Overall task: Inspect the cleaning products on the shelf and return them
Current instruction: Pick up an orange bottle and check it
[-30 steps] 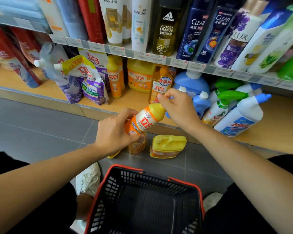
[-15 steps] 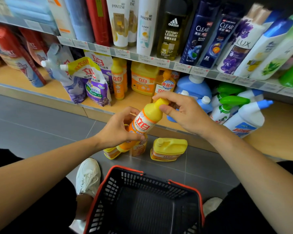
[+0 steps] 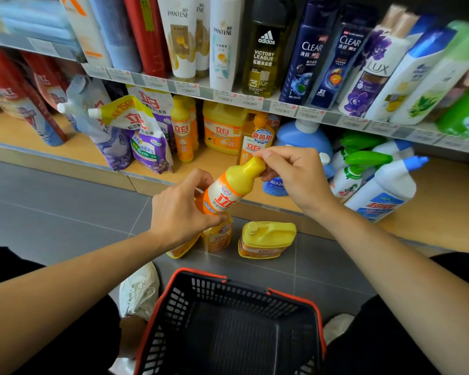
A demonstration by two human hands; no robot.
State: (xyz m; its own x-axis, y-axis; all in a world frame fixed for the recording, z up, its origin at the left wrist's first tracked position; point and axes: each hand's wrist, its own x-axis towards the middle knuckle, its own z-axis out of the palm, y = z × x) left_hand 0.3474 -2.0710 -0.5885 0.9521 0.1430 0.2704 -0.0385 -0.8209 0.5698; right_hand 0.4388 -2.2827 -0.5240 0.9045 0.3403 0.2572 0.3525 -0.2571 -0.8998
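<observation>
Head view looks down on a tilted orange bottle [image 3: 232, 189], held in the air between both hands, in front of the lower shelf [image 3: 444, 204]. The left hand [image 3: 179, 212] grips the bottle's lower body, its fingers curled round the label and the thumb across the front; the bottle's base sticks out below the palm. The right hand [image 3: 295, 180] pinches the yellow cap [image 3: 255, 166], thumb and fingertips closed together on it, just up and right of the left fingers. Below the left fingers a small orange bottle [image 3: 218, 238] stands on the floor [image 3: 52, 212], with a yellow jug [image 3: 267, 239] beside it, under the right wrist. A black basket [image 3: 295, 296] with a red rim sits nearer, between the forearms.
</observation>
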